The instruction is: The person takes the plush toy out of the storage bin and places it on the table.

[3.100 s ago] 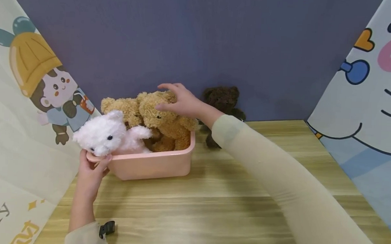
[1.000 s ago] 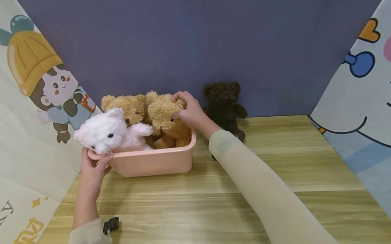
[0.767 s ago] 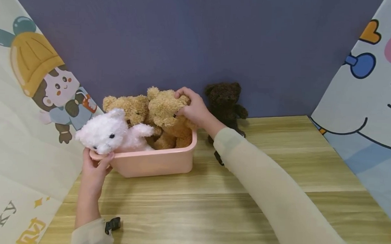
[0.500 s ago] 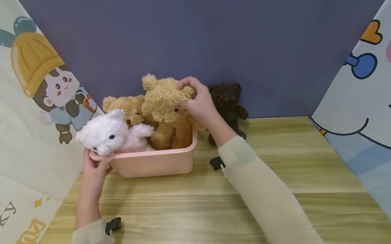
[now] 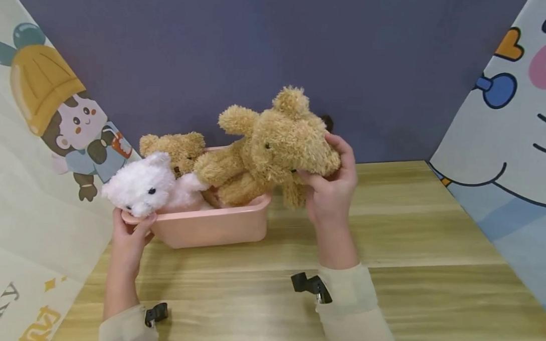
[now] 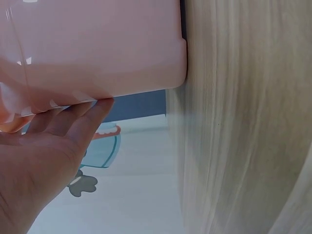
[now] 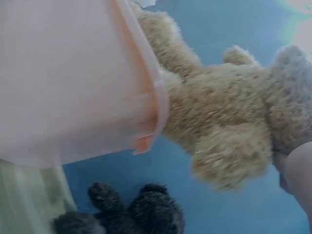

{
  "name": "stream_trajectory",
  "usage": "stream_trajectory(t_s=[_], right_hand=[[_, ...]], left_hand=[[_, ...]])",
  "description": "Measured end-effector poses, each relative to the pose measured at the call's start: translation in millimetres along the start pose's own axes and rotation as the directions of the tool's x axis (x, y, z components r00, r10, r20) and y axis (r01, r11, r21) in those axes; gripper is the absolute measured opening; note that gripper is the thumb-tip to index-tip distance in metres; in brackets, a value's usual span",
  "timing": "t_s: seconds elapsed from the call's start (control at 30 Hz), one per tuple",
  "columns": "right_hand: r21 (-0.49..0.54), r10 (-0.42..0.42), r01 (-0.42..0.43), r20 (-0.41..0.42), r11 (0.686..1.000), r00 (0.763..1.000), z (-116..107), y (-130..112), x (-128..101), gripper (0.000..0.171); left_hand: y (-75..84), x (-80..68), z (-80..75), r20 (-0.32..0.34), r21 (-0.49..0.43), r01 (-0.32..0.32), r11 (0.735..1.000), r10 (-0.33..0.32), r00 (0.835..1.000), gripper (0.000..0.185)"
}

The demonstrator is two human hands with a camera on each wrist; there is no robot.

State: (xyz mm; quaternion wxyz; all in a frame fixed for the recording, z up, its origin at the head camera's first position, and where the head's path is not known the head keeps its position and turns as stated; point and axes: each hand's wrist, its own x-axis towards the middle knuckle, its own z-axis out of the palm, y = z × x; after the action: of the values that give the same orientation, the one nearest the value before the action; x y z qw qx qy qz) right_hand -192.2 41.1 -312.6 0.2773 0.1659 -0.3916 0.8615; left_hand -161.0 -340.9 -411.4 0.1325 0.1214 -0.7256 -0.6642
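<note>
1. Our right hand (image 5: 328, 192) grips a tan teddy bear (image 5: 274, 148) by its head, lifted above the right rim of the pink bin (image 5: 217, 226), which stands near the tabletop's (image 5: 388, 234) far left corner.
2. Our left hand (image 5: 128, 235) holds the bin's left rim.
3. We judge one bear nearly out; a white plush (image 5: 141, 186) and a second tan bear (image 5: 174, 147) remain inside.
4. Only the right wrist view shows the dark brown bear (image 7: 131, 209) plainly; the head view hides nearly all of it.

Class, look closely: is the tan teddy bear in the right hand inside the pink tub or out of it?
Mostly out: the right hand holds the tan teddy bear raised over the pink tub rim.
</note>
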Motion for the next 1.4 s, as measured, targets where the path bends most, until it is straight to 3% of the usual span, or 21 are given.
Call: stream_trajectory(t_s=[0.1,0.27,0.53,0.77,1.0,1.17,1.4], right_hand=[[0.06,-0.026,0.027,-0.018,0.998,0.999,-5,2,-7,0.08],[0.074,-0.008,0.013,-0.07,0.997,0.998,-9,0,-9,0.066],[0.124,0.032,-0.009,-0.188,0.992,0.982,-22,-29,1,0.056],[0.181,-0.004,0.044,-0.218,0.983,0.976,-37,-47,13,0.056],[0.211,-0.06,0.112,-0.237,0.971,0.97,-55,-60,25,0.052],[0.191,-0.129,0.179,-0.25,0.965,0.96,-71,-68,32,0.052],[0.131,-0.148,0.196,-0.308,0.972,0.94,-85,-77,35,0.059]], left_hand=[[0.0,1.6,-0.6,-0.02,-0.024,-0.016,1.0,0.015,1.0,0.071],[-2.0,4.2,-2.2,-0.014,-0.035,-0.01,0.999,0.01,1.0,0.07],[-3.7,7.8,0.5,0.03,-0.008,0.023,1.0,-0.022,0.999,0.077],[-3.0,6.8,1.2,0.03,-0.026,-0.006,1.0,0.006,1.0,0.075],[-3.5,5.9,0.3,0.034,-0.026,0.022,0.999,-0.021,0.999,0.076],[-3.7,6.2,0.6,0.029,-0.031,0.03,0.999,-0.03,0.999,0.075],[-2.0,6.0,0.6,0.024,-0.029,0.027,0.999,-0.026,0.999,0.073]])
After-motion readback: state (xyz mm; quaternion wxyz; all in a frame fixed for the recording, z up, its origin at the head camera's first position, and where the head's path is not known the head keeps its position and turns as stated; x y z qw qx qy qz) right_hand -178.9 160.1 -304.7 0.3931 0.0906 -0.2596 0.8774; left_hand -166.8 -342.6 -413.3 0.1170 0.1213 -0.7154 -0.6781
